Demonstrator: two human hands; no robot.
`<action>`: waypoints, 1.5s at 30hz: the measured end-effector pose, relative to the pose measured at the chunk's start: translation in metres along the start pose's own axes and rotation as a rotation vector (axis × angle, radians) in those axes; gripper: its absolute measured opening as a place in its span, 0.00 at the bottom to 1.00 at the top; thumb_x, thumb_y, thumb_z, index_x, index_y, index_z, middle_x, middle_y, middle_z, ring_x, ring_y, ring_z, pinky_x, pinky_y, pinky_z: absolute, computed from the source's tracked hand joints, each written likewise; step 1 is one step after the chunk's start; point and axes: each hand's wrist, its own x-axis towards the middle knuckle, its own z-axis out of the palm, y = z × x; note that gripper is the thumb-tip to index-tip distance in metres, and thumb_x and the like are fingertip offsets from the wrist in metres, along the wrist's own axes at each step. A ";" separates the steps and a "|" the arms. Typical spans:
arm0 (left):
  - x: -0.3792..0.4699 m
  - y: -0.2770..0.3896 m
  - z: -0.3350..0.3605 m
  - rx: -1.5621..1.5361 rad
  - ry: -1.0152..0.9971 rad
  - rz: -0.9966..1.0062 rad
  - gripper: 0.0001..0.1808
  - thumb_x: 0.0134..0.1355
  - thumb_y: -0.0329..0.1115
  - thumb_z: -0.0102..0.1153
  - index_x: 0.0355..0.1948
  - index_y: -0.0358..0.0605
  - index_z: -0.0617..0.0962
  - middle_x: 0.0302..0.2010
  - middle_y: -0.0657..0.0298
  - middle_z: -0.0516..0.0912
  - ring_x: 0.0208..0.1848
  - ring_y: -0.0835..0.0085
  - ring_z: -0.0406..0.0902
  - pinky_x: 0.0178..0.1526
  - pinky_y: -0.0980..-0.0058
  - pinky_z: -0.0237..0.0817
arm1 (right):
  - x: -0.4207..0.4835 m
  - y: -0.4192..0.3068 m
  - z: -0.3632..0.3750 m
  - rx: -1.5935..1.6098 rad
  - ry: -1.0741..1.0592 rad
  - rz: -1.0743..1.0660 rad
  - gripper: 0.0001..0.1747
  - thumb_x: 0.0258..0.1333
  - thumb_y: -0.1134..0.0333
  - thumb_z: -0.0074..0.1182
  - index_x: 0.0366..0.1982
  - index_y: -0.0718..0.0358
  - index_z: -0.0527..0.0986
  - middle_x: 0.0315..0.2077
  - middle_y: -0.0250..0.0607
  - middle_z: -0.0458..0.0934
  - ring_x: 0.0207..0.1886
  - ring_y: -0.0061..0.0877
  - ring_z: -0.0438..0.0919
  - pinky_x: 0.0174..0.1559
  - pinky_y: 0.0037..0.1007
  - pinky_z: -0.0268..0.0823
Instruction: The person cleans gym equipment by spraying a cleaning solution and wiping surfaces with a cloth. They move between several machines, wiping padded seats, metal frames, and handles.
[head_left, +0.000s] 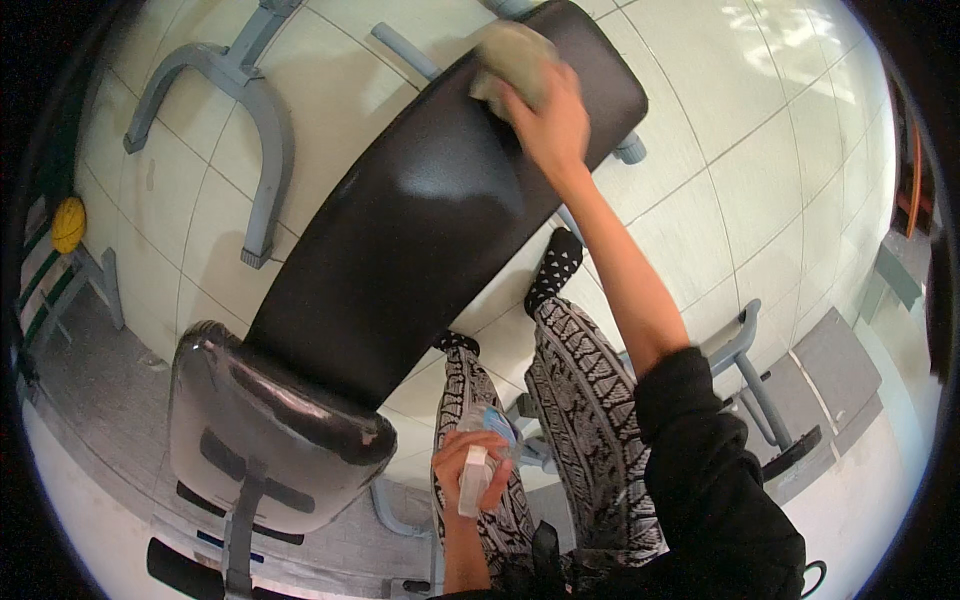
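My right hand (553, 120) presses a pale folded cloth (517, 64) onto the far part of a black padded exercise bench (390, 247); hand and cloth are somewhat blurred. Low in the view, my left hand (472, 465) grips a clear plastic spray bottle (491, 427) with a white spray head (474, 480), held in front of my patterned trousers. A separate black cushion (277, 427) joins the bench's near end, on a grey metal post (244, 525). A bright wet-looking or reflected patch shows on the bench's middle.
Grey curved metal legs (270, 150) of gym equipment stand on the pale tiled floor (697, 187) at upper left. More grey frame (750, 360) is at right. My socked foot (555, 270) is beside the bench. A yellow ball (69, 225) rests at far left.
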 end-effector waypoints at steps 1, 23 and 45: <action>0.002 -0.003 0.000 -0.018 0.031 -0.012 0.10 0.41 0.32 0.64 0.27 0.44 0.81 0.28 0.62 0.84 0.27 0.74 0.79 0.35 0.77 0.62 | 0.026 -0.033 0.015 -0.014 -0.152 -0.038 0.27 0.49 0.52 0.56 0.50 0.58 0.71 0.50 0.50 0.70 0.50 0.45 0.72 0.46 0.44 0.68; 0.017 0.033 0.026 0.110 -0.002 0.066 0.13 0.47 0.39 0.64 0.32 0.43 0.80 0.31 0.61 0.81 0.29 0.73 0.77 0.37 0.73 0.68 | 0.011 0.219 -0.064 -0.148 0.055 0.448 0.32 0.58 0.59 0.44 0.61 0.65 0.56 0.53 0.57 0.67 0.55 0.52 0.66 0.57 0.44 0.58; -0.096 0.299 -0.006 0.079 -0.053 0.330 0.26 0.48 0.28 0.63 0.51 0.42 0.74 0.51 0.61 0.77 0.32 0.78 0.73 0.38 0.77 0.67 | -0.278 0.076 -0.484 1.389 -0.454 1.066 0.29 0.60 0.45 0.41 0.56 0.53 0.66 0.44 0.35 0.77 0.34 0.24 0.75 0.35 0.30 0.71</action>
